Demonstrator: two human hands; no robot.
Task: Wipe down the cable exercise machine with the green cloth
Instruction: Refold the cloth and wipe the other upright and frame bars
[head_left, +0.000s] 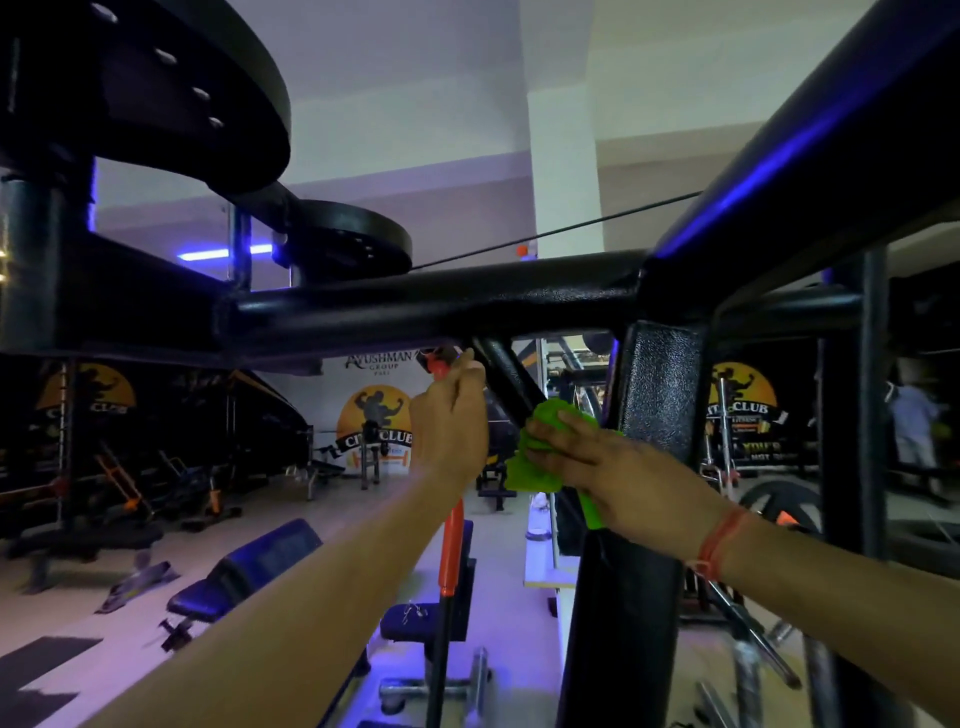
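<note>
I am in the middle of the wiping, high up on the cable exercise machine (441, 304), under its thick black crossbar. My right hand (618, 467) lies on the green cloth (535, 457) with the fingers nearly straight — this grip is spread flat and presses the cloth against the slanted black brace (506, 376) that runs down from the crossbar, just beside the textured upright post (657, 395). My left hand (452, 421) is curled around the top of an orange-and-black handle (452, 535) that hangs from the frame; I think it only steadies me or keeps the handle aside.

How much is already clean I cannot tell — the black paint looks the same everywhere and the light is dim and violet. I judge that the brace is the part in work now. Probably left are the crossbar, the upright post below my hand, the big pulleys (358, 241) at upper left, the cable (561, 231) and the hanging handle itself. So I would say the task is well apart from finished.
</note>
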